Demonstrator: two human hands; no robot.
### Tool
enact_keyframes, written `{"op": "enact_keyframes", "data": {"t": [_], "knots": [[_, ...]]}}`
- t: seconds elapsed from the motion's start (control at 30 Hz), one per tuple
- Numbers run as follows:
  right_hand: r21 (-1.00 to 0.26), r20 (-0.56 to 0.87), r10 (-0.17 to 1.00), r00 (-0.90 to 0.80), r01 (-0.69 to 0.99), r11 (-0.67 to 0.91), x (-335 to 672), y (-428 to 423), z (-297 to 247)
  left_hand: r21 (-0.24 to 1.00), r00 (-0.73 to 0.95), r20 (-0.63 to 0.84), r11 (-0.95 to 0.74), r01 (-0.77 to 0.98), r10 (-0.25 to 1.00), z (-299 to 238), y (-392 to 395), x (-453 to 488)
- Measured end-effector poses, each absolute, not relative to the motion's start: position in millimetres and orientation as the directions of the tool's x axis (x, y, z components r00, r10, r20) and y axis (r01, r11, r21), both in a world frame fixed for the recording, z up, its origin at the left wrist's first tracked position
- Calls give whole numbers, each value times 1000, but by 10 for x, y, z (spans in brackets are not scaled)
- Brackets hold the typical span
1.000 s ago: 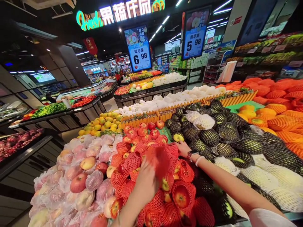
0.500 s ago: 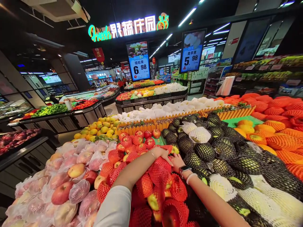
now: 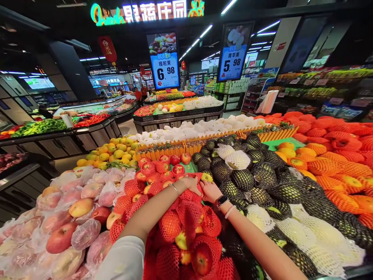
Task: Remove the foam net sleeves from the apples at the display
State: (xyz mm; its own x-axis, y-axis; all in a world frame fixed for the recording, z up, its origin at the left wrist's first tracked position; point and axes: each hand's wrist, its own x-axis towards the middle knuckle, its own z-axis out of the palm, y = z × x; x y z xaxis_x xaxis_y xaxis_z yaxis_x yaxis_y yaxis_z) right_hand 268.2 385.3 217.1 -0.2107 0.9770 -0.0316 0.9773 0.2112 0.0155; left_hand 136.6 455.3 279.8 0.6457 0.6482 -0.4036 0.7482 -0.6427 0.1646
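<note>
Both my hands meet over a heap of apples in red foam nets (image 3: pixel 170 225) in the middle of the display. My left hand (image 3: pixel 190 184) reaches in from the lower left, its fingers bent down onto a netted apple, with red netting bunched beyond it. From the right, my right hand (image 3: pixel 210 191), with a dark watch on the wrist, presses curled fingers against the same spot. The fingertips of both hands are partly hidden among the nets. A bare yellow-green apple (image 3: pixel 207 177) lies just past my right hand.
Plastic-wrapped apples (image 3: pixel 84 212) fill the left side, with yellow mangoes (image 3: pixel 118 153) behind. Dark-netted avocado-like fruit (image 3: pixel 243 181) lies to the right. Orange-netted fruit (image 3: pixel 335 165) is farther right. An orange picket divider (image 3: pixel 163 152) crosses behind, before white-wrapped fruit (image 3: pixel 201 132).
The view has tilted down and shifted, so the display sits a little higher and farther left. Both hands stay together at the same place in the red-netted heap.
</note>
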Motion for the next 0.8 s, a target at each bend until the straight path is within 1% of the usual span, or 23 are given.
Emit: {"op": "enact_keyframes", "data": {"t": [0.13,0.23,0.3,0.37,0.47,0.53,0.63,0.73,0.8], "knots": [[-8,61,991,-118,993,118,2909,3713,2572,140,608,-426,-616,776,670,2870,4558,1317],[-69,170,984,-47,996,60,3168,3358,2870,116,579,-431,-594,796,692,2865,4560,1401],[-115,236,972,17,993,10,3332,3028,2975,92,550,-434,-572,815,714,2844,4576,1497],[-205,340,937,83,979,-12,3467,2679,2986,71,520,-424,-546,835,741,2819,4595,1592],[-376,487,858,161,926,40,3607,2217,2879,56,493,-386,-514,856,780,2785,4583,1701],[-434,509,839,194,899,55,3664,1983,2774,58,486,-351,-499,865,801,2764,4529,1754],[-491,505,824,255,870,32,3701,1748,2627,85,486,-290,-484,871,824,2757,4434,1818],[-562,512,795,326,827,22,3687,1613,2533,142,499,-247,-478,867,831,2849,4443,1840],[-597,525,772,359,801,34,3652,1561,2506,197,513,-215,-477,856,831,3003,4524,1805]]}}
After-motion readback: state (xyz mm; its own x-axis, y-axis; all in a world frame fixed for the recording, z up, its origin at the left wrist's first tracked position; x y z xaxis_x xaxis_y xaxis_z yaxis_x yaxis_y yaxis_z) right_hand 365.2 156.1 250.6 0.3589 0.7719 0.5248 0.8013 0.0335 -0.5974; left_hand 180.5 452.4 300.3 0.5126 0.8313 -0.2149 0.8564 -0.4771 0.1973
